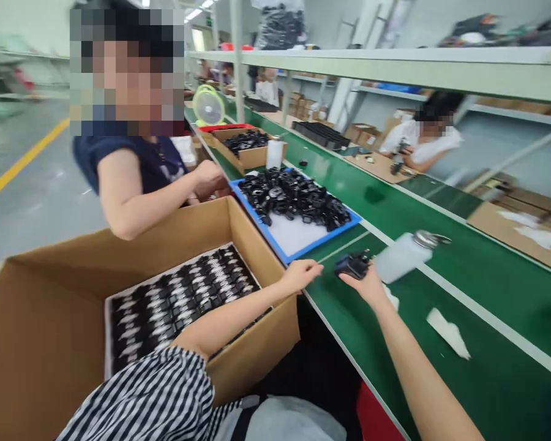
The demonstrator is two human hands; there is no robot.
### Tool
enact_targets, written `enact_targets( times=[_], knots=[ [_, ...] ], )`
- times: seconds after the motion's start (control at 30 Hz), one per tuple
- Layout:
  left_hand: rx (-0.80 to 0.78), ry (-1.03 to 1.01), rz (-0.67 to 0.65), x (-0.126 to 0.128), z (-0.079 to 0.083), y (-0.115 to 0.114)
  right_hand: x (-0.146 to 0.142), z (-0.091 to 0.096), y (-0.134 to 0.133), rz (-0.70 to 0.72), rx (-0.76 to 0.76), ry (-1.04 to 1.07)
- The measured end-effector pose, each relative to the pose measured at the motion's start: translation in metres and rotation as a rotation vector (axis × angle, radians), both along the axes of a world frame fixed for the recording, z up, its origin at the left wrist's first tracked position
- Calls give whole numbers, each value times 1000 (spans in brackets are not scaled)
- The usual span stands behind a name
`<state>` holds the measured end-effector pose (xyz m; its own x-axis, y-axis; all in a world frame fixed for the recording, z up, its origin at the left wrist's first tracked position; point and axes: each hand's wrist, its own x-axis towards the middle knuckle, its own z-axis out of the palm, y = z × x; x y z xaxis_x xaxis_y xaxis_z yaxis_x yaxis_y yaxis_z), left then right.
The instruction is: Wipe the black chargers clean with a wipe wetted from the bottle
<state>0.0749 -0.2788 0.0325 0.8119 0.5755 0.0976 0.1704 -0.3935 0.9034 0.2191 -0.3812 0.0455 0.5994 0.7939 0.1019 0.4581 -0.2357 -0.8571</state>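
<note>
My right hand (371, 286) grips a black plug adapter (352, 264) just above the green belt, its metal pins pointing up and away. My left hand (302, 275) hovers near the belt's edge by the front corner of a blue tray. Its fingers are loosely curled and nothing shows in them. Many similar black adapters (294, 195) lie heaped in the blue tray (303, 252). Left of me, an open cardboard box (261, 352) holds a layer of black adapters in neat rows (183, 300).
A white bottle (401, 257) with a metal lid lies tilted past my right hand, near a white scrap (449, 334). A co-worker (133, 147) sits beyond the box, one arm over its rim. Farther along are another carton (252, 156) and a green fan (209, 105). Shelving runs overhead.
</note>
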Motion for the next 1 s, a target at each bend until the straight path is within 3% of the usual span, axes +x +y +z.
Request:
enact_targets(
  times=[0.1, 0.2, 0.33, 0.47, 0.67, 0.83, 1.0],
  knots=[
    [-213, -93, 58, 4, -1, -2, -11, 2, -12, 75, 140, 79],
    [-453, -130, -77, 3, 10, -13, -28, 4, -23, 108, 200, 16],
    [-880, -86, -298, -3, 22, -31, -52, 9, -33, 122, 123, -256],
    [-1072, -84, -199, -2, 22, -36, -73, 1, -32, 23, 2, -406],
    [-1132, -15, 63, 3, 13, -30, -94, -21, -15, -65, -70, -494],
    [-1027, -51, 58, 2, 10, -41, -103, -4, -29, -96, -209, -487],
    [-866, 73, -8, 15, 16, -76, -104, 15, -71, -166, -245, -467]
  ],
)
